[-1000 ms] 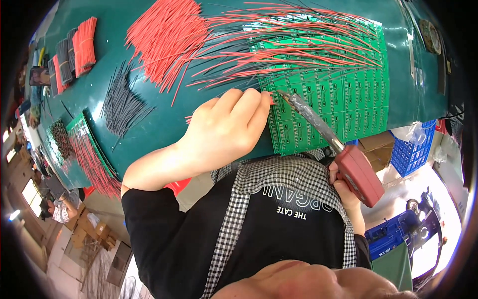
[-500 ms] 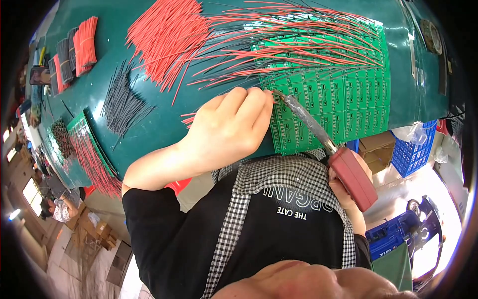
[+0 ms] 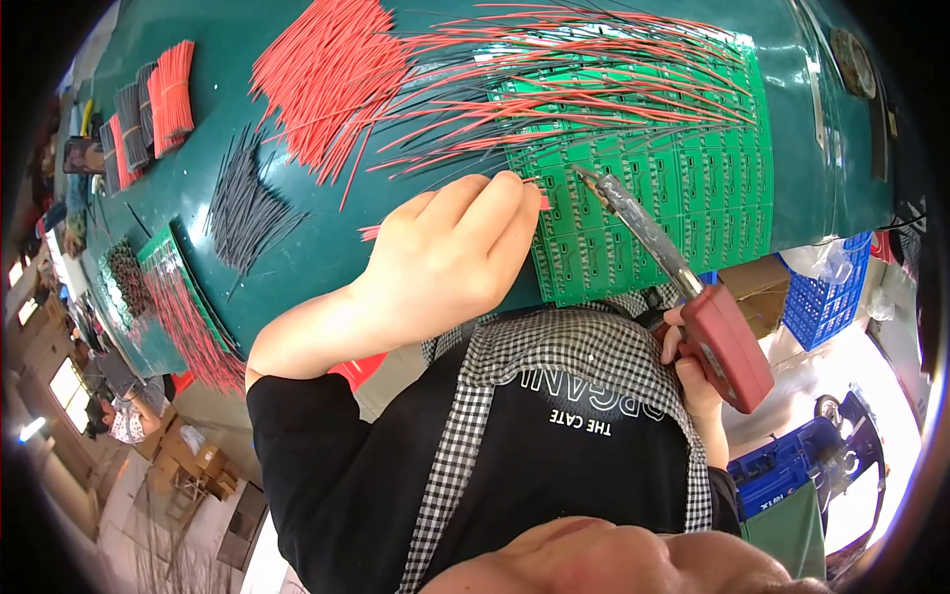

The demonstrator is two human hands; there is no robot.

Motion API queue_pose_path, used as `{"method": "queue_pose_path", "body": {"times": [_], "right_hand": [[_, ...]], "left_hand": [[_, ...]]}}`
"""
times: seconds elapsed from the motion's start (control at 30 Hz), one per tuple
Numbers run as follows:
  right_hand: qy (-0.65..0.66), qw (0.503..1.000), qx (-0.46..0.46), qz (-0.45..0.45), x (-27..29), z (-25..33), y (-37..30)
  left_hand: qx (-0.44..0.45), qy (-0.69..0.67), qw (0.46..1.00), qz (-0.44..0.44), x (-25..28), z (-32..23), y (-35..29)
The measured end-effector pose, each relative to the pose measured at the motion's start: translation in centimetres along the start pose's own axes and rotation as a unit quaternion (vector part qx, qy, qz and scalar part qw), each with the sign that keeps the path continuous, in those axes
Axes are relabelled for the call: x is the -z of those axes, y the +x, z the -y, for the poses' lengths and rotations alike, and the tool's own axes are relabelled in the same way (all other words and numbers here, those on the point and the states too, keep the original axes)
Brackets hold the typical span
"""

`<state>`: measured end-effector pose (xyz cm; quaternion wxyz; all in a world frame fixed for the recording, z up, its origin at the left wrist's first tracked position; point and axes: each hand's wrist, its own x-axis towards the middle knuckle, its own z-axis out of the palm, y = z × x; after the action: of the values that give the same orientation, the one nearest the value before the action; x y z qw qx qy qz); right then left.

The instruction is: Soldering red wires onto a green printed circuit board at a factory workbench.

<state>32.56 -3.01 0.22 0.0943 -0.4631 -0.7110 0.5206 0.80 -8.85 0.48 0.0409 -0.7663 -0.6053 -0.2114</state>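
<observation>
My left hand (image 3: 440,243) is closed in a pinch on red wires (image 3: 370,234); one end sticks out past my fingertips and the other beside my palm. It is above the left edge of a green circuit board panel (image 3: 698,193). In my right hand (image 3: 701,388) is a soldering gun (image 3: 730,346), gripped by its dark red body. Its metal barrel points up and left, and the tip is over the panel, a little apart from my left fingertips. Across the far part of the panel lie rows of red and black wires (image 3: 614,94).
Beyond my left hand are a heap of red wires (image 3: 322,84) and a pile of black wires (image 3: 247,213). Banded wire bundles (image 3: 170,99) lie at far left, near another wired panel (image 3: 188,287). A blue crate (image 3: 821,297) stands by the table's right side.
The soldering gun has moved right with my right hand, and its tip has gone from beside my left fingertips to farther over the panel. My left hand has hardly moved.
</observation>
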Motion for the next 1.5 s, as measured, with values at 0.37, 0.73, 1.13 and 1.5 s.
{"method": "queue_pose_path", "body": {"times": [0.37,0.73,1.13,1.5], "right_hand": [[-0.073,0.996,0.046,-0.029,-0.2,-1.4,-0.4],[-0.039,0.994,0.098,0.008,0.4,-1.8,0.1],[-0.102,0.985,0.136,0.003,0.7,-2.7,-0.8],[0.0,0.995,0.1,-0.011,0.2,-1.7,-0.1]], "left_hand": [[0.002,0.022,0.998,0.052,-0.9,-0.4,0.9],[-0.03,0.053,0.998,-0.004,-1.3,-0.3,0.8],[-0.038,0.059,0.997,0.003,-1.4,-0.3,1.0],[-0.048,0.059,0.997,-0.009,-1.5,-0.3,1.1]]}}
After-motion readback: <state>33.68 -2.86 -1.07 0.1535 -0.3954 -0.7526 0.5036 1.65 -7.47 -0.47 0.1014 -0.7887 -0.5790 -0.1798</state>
